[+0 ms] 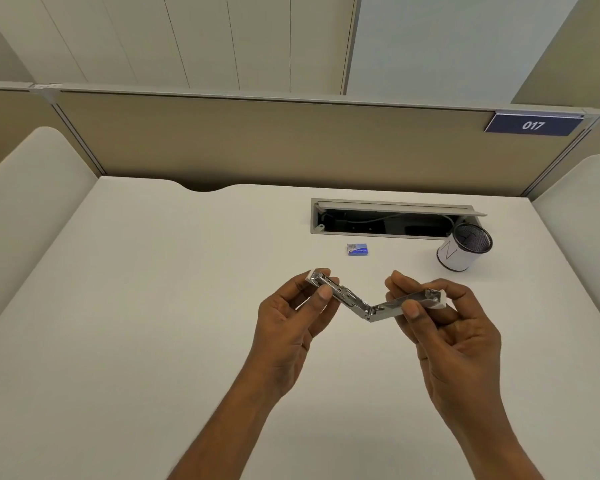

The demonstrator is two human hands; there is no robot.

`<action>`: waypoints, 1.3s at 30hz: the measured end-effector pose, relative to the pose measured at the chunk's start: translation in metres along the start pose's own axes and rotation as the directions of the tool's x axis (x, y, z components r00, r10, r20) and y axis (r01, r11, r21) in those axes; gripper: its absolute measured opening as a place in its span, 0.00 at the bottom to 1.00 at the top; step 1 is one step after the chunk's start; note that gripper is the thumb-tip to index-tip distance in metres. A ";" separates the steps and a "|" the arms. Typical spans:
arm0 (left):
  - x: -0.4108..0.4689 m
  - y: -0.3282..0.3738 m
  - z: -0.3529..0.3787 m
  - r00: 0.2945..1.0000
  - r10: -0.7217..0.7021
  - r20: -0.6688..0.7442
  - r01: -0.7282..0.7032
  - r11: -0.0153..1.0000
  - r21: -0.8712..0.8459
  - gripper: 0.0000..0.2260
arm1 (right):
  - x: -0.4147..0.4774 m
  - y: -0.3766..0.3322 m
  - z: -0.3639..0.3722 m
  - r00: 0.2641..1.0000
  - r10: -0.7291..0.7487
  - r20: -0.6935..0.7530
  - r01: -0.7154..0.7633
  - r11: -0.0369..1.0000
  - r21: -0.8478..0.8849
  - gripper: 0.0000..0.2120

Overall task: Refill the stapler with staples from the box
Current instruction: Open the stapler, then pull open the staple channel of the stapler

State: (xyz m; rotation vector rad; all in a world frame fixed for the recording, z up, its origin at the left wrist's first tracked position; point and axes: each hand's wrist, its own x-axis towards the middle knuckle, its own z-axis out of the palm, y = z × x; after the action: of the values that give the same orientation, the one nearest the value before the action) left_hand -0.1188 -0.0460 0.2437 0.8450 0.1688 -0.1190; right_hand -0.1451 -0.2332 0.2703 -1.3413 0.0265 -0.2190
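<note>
From the head camera, a person is holding a stapler [369,304] swung wide open in a V above the white desk [153,306]. The left hand [288,327] is pinching 1 end between thumb and fingers; the right hand [444,327] is pinching the other. The small blue box [357,250] is lying on the desk beyond the hands, near a mesh cup [463,249] and a cable hatch [395,218].

Stapler [368,306] — glossy metal (white plastic ends) — above matt desk [153,306].
</note>
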 end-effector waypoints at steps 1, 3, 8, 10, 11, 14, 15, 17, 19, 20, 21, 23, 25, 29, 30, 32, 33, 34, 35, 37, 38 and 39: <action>0.001 0.000 -0.001 1.000 -0.007 -0.009 0.007 1.000 -0.010 0.11 | -0.002 0.001 0.000 1.000 -0.002 -0.003 0.002 1.000 0.002 0.19; 0.003 0.000 -0.003 1.000 -0.023 -0.007 0.023 1.000 -0.016 0.11 | -0.005 0.002 0.002 1.000 -0.002 -0.001 0.002 1.000 0.003 0.19; 0.009 0.004 -0.007 0.998 -0.062 -0.022 0.061 0.997 -0.057 0.12 | -0.012 0.008 0.004 1.000 0.016 -0.019 -0.017 0.998 -0.059 0.21; 0.011 0.007 -0.010 0.997 -0.066 -0.033 0.063 0.993 -0.099 0.12 | -0.016 0.012 0.005 0.998 0.054 -0.035 -0.055 0.998 -0.037 0.23; 0.012 0.009 -0.011 0.997 -0.065 -0.034 0.061 0.991 -0.117 0.12 | -0.018 0.014 0.005 0.996 0.075 -0.043 -0.076 0.997 -0.026 0.24; 0.013 0.011 -0.014 0.997 -0.059 -0.041 0.053 0.989 -0.136 0.12 | -0.024 0.023 0.008 0.988 0.146 -0.048 -0.142 0.986 0.082 0.23; 0.013 0.010 -0.015 0.997 -0.059 -0.047 0.053 0.989 -0.136 0.12 | -0.026 0.025 0.008 0.984 0.172 -0.048 -0.164 0.978 0.131 0.20; 0.012 0.009 -0.016 0.997 -0.060 -0.057 0.052 0.989 -0.138 0.12 | -0.029 0.030 0.009 0.972 0.231 -0.046 -0.218 0.955 0.199 0.13; 0.011 0.007 -0.019 0.996 -0.060 -0.063 0.051 0.989 -0.140 0.11 | -0.030 0.034 0.007 0.957 0.289 -0.041 -0.273 0.935 0.227 0.12; 0.011 0.007 -0.020 0.996 -0.059 -0.065 0.049 0.989 -0.139 0.11 | -0.030 0.036 0.005 0.951 0.307 -0.044 -0.291 0.932 0.218 0.12; 0.010 0.006 -0.021 0.996 -0.057 -0.067 0.048 0.989 -0.140 0.11 | -0.030 0.037 0.004 0.948 0.316 -0.044 -0.301 0.933 0.199 0.13; 0.008 0.005 -0.023 0.996 -0.053 -0.068 0.042 0.988 -0.148 0.11 | -0.027 0.036 0.001 0.949 0.313 -0.030 -0.307 0.943 0.129 0.15; 0.006 0.004 -0.026 0.997 -0.048 -0.065 0.037 0.987 -0.158 0.11 | -0.023 0.031 -0.001 0.962 0.273 -0.005 -0.273 0.962 -0.018 0.21; 0.003 0.003 -0.027 0.998 -0.047 -0.050 0.040 0.991 -0.131 0.12 | -0.003 0.009 0.002 0.994 0.092 0.055 -0.069 0.944 -0.322 0.12; 0.003 0.002 -0.027 0.998 -0.048 -0.044 0.043 0.992 -0.118 0.12 | 0.003 0.004 0.006 0.995 0.056 0.081 -0.023 0.929 -0.369 0.09; 0.002 0.000 -0.026 0.998 -0.050 -0.025 0.048 0.995 -0.092 0.12 | 0.015 -0.003 0.019 0.989 0.025 0.146 0.044 0.889 -0.455 0.05; 0.001 -0.001 -0.025 0.999 -0.052 -0.015 0.051 0.995 -0.080 0.12 | 0.019 -0.005 0.027 0.985 0.033 0.169 0.055 0.872 -0.487 0.05; 0.000 -0.002 -0.025 0.999 -0.054 -0.007 0.053 0.996 -0.071 0.12 | 0.022 -0.006 0.036 0.982 0.053 0.179 0.046 0.861 -0.506 0.04; -0.001 -0.002 -0.024 0.999 -0.053 0.002 0.053 0.997 -0.061 0.12 | 0.025 -0.006 0.046 0.980 0.082 0.180 0.022 0.859 -0.511 0.04; -0.003 -0.003 -0.023 0.998 -0.045 0.037 0.047 0.998 -0.039 0.12 | 0.028 -0.005 0.062 0.977 0.139 0.164 -0.036 0.858 -0.512 0.05; -0.004 -0.004 -0.022 0.998 -0.040 0.052 0.041 0.999 -0.023 0.13 | 0.029 -0.004 0.069 0.974 0.167 0.155 -0.063 0.852 -0.519 0.07; -0.006 -0.004 -0.022 0.997 -0.037 0.063 0.038 0.999 -0.010 0.13 | 0.030 -0.002 0.074 0.970 0.193 0.144 -0.091 0.847 -0.524 0.08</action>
State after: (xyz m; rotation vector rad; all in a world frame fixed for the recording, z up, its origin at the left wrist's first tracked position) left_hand -0.1271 -0.0315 0.2276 0.8260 0.1262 -0.1790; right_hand -0.1053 -0.1681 0.2924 -1.8858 0.0235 0.0555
